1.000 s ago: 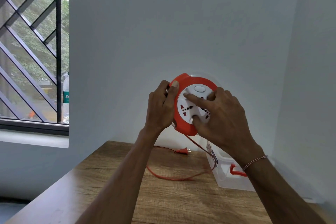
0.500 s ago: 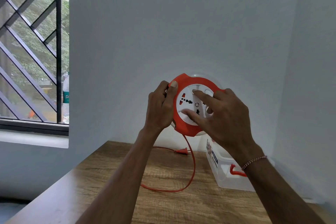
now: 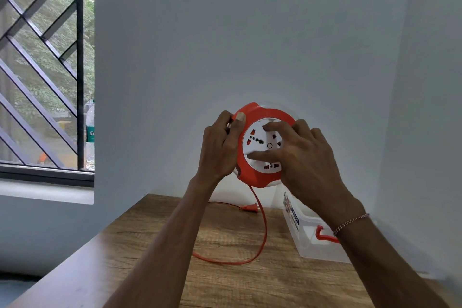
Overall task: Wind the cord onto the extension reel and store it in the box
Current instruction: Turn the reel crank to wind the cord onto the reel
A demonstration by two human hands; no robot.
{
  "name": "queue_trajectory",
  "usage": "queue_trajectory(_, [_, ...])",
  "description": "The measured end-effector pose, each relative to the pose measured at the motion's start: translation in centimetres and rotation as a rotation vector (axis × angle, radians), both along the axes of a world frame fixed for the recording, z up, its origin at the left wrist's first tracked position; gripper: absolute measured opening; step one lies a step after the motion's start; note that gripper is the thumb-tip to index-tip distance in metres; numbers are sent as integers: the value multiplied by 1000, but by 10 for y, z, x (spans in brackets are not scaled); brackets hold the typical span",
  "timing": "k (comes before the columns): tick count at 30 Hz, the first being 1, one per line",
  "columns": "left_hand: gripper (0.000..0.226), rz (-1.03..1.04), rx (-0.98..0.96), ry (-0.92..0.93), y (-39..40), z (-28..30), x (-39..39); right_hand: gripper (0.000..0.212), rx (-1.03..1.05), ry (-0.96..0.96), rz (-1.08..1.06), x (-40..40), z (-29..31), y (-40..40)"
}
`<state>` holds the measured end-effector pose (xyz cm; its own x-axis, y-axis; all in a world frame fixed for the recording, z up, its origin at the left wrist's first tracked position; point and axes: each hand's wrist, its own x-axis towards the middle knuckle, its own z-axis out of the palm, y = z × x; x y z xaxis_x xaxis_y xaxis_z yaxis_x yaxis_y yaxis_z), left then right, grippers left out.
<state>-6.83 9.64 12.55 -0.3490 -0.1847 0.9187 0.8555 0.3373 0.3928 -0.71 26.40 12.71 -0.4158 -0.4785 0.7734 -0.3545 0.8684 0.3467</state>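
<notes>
Winding step, mid-way: left hand grips the rim of the extension reel, held up over the table; right hand presses spread fingers on the white socket face to turn it. Cord hangs from the reel btm & loops on the table to the plug; next move prob. calls for more turns w/ the rim held steady. Box sits open at right, near the wall; slack loop could snag.

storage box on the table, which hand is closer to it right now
Right. The right hand is on the reel's white face, almost directly above the clear box. The left hand grips the reel's far rim, farther from the box.
</notes>
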Motion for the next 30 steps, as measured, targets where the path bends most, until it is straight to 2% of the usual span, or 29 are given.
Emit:
queue_trajectory(9, [33,21,7,-9,-2,0,1,62,-143,46,-25,-1,-5,-4])
queue_trajectory(22, [28,63,-32,-18,-1,-1,-1,55,-259,3,55,-5,-11,-4])
queue_trajectory(27, [33,-13,43,-43,3,-1,1,62,-387,-23,90,-6,-8,-2])
queue_trajectory(30, [32,-2,23,-37,5,-1,1,66,-459,-14,106,-5,-8,-5])
